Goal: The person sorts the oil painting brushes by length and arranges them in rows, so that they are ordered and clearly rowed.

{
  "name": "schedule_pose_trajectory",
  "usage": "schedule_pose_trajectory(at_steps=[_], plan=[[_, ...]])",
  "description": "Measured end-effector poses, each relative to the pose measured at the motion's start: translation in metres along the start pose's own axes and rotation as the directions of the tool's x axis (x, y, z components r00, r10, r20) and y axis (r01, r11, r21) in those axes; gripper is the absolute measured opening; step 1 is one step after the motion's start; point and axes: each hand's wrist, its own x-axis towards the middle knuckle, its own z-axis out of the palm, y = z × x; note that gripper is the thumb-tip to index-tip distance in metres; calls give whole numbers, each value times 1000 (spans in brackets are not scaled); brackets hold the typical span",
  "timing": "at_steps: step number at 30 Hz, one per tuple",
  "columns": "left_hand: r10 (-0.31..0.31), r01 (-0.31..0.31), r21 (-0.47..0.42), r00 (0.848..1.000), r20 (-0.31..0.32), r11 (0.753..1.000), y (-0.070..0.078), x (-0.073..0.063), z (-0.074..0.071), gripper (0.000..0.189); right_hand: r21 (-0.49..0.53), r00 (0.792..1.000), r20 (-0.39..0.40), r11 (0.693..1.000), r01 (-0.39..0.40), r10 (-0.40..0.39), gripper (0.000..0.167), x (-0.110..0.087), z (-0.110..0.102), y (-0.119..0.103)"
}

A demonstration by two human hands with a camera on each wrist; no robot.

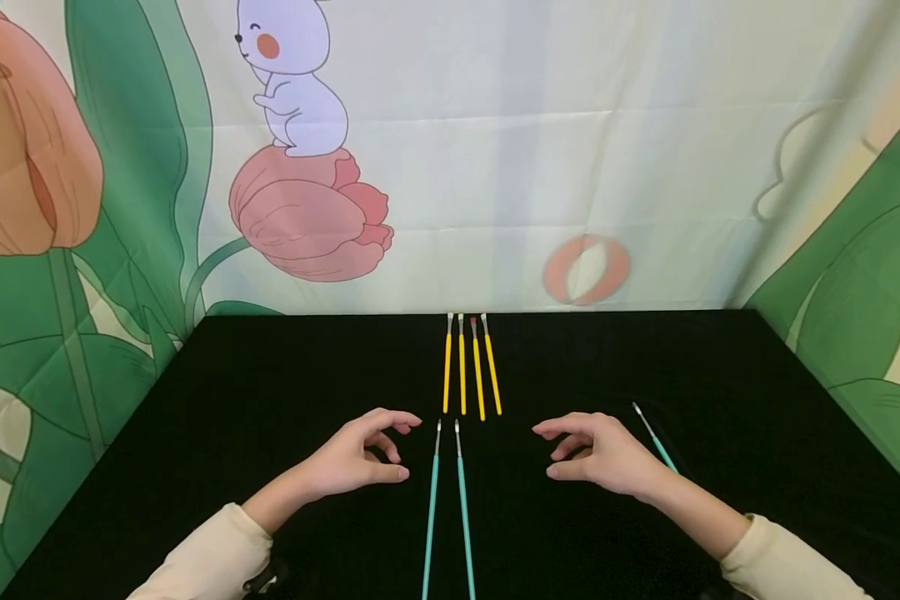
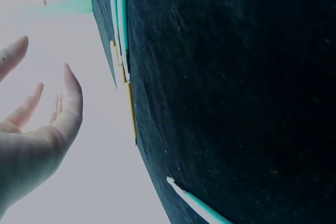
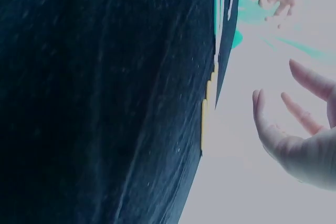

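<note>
Two teal-handled paintbrushes, a left one [image 1: 431, 517] and a right one [image 1: 463, 517], lie side by side between the hands. My left hand [image 1: 360, 454] hovers just left of them, fingers loosely bent, thumb apart, holding nothing. Opposite it, my right hand [image 1: 592, 454] is held in the same loose curve, with nothing in its grasp. A third teal paintbrush [image 1: 654, 437] lies slanted by the right hand, partly hidden behind that forearm. The left wrist view shows another teal paintbrush [image 2: 199, 205] low in the picture; the left arm seems to hide it from the head view.
Several yellow-handled paintbrushes [image 1: 462, 375] lie in a row, bristles toward the back edge, one with a red tip. Black cloth [image 1: 307, 367] covers the table. Behind it hangs a printed curtain [image 1: 450, 167] with flowers and a white animal.
</note>
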Motion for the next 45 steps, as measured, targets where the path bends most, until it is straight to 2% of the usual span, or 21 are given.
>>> schedule_pose_trajectory(at_steps=[10,15,20,27,40,45], plan=[[-5,5,28,1000,-15,1000,-8,-6,-4,54,-3,999,-17,1000,-29,29,48,-8,-11,11],[8,-5,80,999,-38,997,-15,-9,-8,54,-15,1000,-2,999,-31,31,49,-11,-18,18],[13,-6,121,998,-54,993,-21,-12,-12,54,-55,999,-8,997,-51,51,52,-13,-24,23],[8,2,175,999,-52,984,-26,-18,-18,55,-105,999,-30,994,-41,38,52,-17,-37,33],[-18,30,200,998,-59,979,-42,-29,-36,53,-144,983,-84,974,-174,163,55,-25,-53,47],[-36,52,225,997,-75,973,-46,-32,-43,51,-168,982,-104,971,-171,155,54,-30,-56,54]])
